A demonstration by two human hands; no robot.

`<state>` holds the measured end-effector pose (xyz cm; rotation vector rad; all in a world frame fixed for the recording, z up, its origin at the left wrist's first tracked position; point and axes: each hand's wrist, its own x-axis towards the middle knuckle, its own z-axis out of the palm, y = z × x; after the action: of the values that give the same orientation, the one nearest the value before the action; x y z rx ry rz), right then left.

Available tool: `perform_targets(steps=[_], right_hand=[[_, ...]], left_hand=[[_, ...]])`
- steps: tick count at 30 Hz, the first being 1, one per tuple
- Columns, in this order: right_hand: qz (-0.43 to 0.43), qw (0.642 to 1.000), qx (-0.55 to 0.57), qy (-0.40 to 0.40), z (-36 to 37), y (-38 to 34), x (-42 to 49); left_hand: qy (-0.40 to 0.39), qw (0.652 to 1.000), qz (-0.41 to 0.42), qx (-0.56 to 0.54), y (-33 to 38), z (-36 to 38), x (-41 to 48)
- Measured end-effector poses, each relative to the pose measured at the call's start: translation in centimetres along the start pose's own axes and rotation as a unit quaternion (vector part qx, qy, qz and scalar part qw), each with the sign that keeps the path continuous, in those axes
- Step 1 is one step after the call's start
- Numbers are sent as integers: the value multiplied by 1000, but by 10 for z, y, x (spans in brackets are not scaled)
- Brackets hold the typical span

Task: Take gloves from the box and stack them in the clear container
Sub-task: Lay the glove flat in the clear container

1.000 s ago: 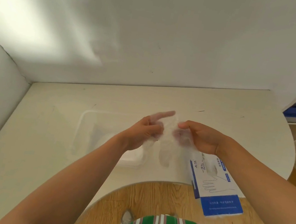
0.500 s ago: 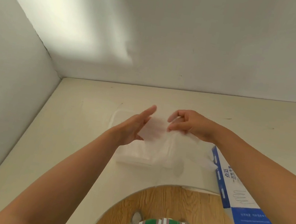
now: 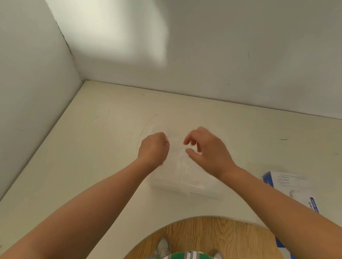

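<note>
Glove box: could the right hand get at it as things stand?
Probably yes. The right hand is over the clear container, and the glove box lies to its right with nothing standing between; only that arm's own forearm crosses above it.

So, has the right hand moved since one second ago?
Yes. The right hand went left: it was next to the box, right of the container, and is now over the container, clear of the box.
</note>
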<state>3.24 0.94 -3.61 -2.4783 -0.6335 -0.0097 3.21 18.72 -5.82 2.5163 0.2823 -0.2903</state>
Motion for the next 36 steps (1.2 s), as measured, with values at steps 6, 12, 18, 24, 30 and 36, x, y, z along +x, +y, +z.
perform_targets(steps=[6,12,18,24,30,36], right_hand=[[135,936,-159,-283,50,12,-1],[152,910,-168,-347,75,25,5],[156,908,-167,-350,79,30,10],[198,902,-160,-348,73,39,9],[145,939,-125,-285,78,30,13],[228,887,-210,-343,87,36,10]], left_hand=[[-7,986,47,163,-1,10,1],[68,945,181,266,10,17,0],[-171,938,161,256,17,36,16],[-219,950,39,218,-16,48,29],[-239,940,29,241,-21,62,35],[-279,920,5,275,-18,62,37]])
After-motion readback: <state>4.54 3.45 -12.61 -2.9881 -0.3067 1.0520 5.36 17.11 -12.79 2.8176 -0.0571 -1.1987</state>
